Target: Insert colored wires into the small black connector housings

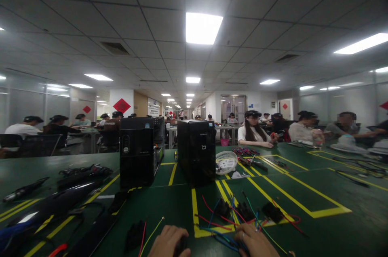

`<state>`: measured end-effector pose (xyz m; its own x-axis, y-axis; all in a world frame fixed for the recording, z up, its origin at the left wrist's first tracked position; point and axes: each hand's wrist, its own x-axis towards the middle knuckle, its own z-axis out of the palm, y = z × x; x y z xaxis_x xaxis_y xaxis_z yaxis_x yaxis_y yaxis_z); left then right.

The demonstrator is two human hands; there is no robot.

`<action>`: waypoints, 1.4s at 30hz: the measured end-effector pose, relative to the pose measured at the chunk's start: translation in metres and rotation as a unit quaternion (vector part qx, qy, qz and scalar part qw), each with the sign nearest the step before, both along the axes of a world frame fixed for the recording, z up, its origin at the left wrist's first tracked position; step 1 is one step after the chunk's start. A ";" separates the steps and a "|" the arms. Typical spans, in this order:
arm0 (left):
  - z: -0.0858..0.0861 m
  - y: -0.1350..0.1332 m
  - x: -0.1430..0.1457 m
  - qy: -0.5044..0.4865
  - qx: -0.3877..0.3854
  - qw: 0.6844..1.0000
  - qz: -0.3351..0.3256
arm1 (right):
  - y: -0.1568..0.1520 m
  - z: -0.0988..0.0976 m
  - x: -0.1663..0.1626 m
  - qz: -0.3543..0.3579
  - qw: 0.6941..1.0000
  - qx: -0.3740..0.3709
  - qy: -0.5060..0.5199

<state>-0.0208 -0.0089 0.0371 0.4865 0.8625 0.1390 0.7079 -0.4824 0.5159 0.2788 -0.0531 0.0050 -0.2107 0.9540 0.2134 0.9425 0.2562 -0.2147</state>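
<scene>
At the bottom edge, my left hand (170,240) is curled around a small black part (181,245), mostly covered by my fingers. My right hand (255,241) is closed at the end of a bundle of blue wires (222,239), with its fingertips on them. Just beyond the right hand lie several black blocks (222,208) with red, blue and green wires attached. To the left of my left hand, another black block (135,234) rests on the green table with a red wire and a yellow-green wire (153,233) beside it.
Two black computer towers (138,156) (197,152) stand mid-table. Right of them are a white basket (226,162) and hand tools (251,161). Dark tools and cables (85,172) lie at left. Yellow tape (273,190) marks the table. A person (254,131) sits across, others farther off.
</scene>
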 end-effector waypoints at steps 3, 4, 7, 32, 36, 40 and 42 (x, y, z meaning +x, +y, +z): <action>0.003 0.000 -0.009 0.047 -0.018 0.998 -0.022 | -0.003 0.002 -0.001 -0.005 1.000 0.014 0.009; 0.003 0.002 -0.012 0.053 -0.011 0.998 -0.014 | -0.004 0.003 -0.001 -0.007 1.000 0.019 0.016; -0.002 0.011 -0.022 0.074 0.018 0.997 0.019 | -0.009 0.007 -0.003 -0.017 0.999 0.019 0.033; 0.002 0.107 0.165 0.080 0.053 0.989 -0.116 | 0.010 0.000 0.000 -0.100 0.994 0.012 -0.041; 0.001 0.104 0.162 0.041 0.061 0.993 -0.088 | 0.005 0.008 0.007 -0.108 0.993 0.024 -0.043; 0.010 0.084 0.160 -0.036 0.086 0.993 -0.070 | -0.001 0.015 0.005 -0.106 0.991 0.059 -0.060; 0.018 0.071 0.159 -0.087 0.096 0.989 -0.073 | -0.001 0.015 0.001 -0.108 0.989 0.070 -0.076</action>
